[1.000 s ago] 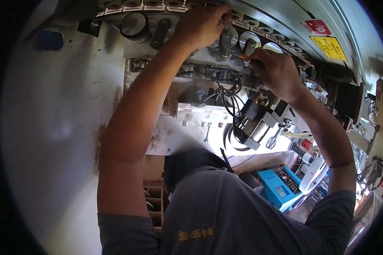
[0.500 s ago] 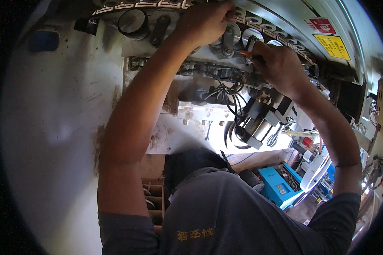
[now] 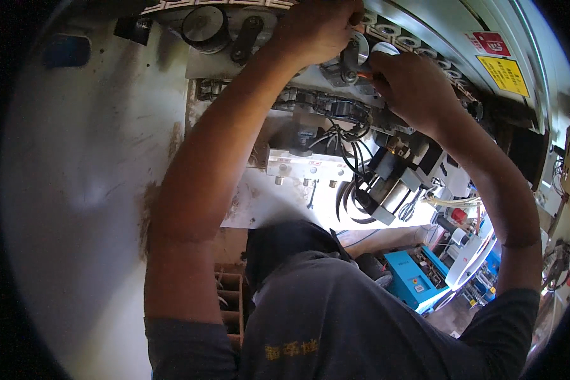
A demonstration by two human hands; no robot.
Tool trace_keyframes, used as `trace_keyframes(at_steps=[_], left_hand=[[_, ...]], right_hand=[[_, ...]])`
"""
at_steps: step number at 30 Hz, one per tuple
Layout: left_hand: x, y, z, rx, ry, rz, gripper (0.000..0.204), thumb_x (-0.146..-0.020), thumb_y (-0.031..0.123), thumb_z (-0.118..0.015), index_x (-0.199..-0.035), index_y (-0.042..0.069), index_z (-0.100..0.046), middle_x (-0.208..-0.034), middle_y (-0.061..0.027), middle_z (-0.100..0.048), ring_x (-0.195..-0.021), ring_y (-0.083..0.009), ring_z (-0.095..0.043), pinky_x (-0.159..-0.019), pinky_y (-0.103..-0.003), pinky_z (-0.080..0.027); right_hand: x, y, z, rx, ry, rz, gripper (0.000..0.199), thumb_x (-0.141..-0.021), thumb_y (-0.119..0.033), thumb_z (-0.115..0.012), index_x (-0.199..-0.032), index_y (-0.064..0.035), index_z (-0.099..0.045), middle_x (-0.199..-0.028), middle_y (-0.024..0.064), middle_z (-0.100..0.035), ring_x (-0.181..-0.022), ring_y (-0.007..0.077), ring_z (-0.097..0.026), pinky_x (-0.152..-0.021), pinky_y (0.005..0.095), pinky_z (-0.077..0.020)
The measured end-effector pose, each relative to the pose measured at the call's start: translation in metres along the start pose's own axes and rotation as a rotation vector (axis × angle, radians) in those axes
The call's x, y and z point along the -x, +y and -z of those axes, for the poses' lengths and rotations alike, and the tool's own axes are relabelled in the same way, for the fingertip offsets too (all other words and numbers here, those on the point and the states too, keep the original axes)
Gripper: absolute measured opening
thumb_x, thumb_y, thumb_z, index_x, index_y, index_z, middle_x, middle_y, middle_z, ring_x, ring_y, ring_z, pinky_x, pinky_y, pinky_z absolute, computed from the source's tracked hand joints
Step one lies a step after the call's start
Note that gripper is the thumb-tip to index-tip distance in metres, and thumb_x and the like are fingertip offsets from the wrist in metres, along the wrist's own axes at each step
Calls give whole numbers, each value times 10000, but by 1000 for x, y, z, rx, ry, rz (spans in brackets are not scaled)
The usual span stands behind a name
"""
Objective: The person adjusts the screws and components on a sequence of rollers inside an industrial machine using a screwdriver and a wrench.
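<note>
Both my arms reach up to a row of round metal rollers and dark lever arms on a machine. My left hand (image 3: 320,31) is closed at the upper edge, its fingertips partly cut off; a bit of orange shows by them, but what it grips is unclear. My right hand (image 3: 418,88) is closed, fingers curled round a thin orange piece (image 3: 363,75), most of it hidden in the grip. The piece's tip points left at the lower end of a dark lever arm (image 3: 349,60); whether they touch I cannot tell. A roller (image 3: 206,28) and another lever (image 3: 247,39) lie left of my left hand.
A linked chain (image 3: 389,30) runs along the top beneath a metal cover (image 3: 443,22) with warning labels. Below my hands are black cables (image 3: 345,142) and a cylinder (image 3: 396,193). A pale panel (image 3: 88,190) fills the left. A blue machine (image 3: 415,278) stands lower right.
My right hand has moved slightly left, bringing the orange piece closer to the lever arm's lower end. My left hand stays at the upper edge. The whole view has shifted a little.
</note>
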State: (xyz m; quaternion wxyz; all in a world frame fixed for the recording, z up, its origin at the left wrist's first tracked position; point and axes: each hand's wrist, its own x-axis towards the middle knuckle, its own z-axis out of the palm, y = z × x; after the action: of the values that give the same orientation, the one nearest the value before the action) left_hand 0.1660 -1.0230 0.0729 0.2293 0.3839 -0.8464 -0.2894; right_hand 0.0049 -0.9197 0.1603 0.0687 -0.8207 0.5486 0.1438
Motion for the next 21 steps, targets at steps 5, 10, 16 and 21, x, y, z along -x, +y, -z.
trace_keyframes(at_steps=[5,10,16,21], left_hand=[[-1,6,9,-97,-99,12,190,-959,164,-565,-1101,51,-622,-959,-233,-699,-879,-418,-699,-750,-540,-545],[-9,8,6,-123,-199,74,309,-946,254,-625,-1157,29,-633,-996,-232,-714,-898,-393,-708,-775,-509,-552],[0,6,11,52,-217,48,298,-936,286,-640,-1130,69,-703,-1020,-204,-736,-895,-366,-716,-791,-479,-560],[-17,23,10,93,-212,86,223,-914,203,-650,-1084,110,-760,-989,-154,-755,-874,-326,-722,-805,-449,-564]], right_hand=[[-16,1,5,41,-109,-17,131,-983,-179,-659,-1044,-64,-660,-849,139,-730,-814,298,-734,-764,455,-590],[-38,10,9,3,-179,201,210,-909,-119,-670,-1088,-21,-720,-951,193,-753,-791,311,-748,-656,447,-611],[-46,-43,73,-41,-329,-100,161,-915,-127,-701,-1035,-27,-744,-996,159,-764,-878,289,-753,-727,405,-626],[24,-32,126,345,-253,-147,210,-948,-195,-669,-982,8,-713,-911,171,-743,-782,269,-730,-689,356,-622]])
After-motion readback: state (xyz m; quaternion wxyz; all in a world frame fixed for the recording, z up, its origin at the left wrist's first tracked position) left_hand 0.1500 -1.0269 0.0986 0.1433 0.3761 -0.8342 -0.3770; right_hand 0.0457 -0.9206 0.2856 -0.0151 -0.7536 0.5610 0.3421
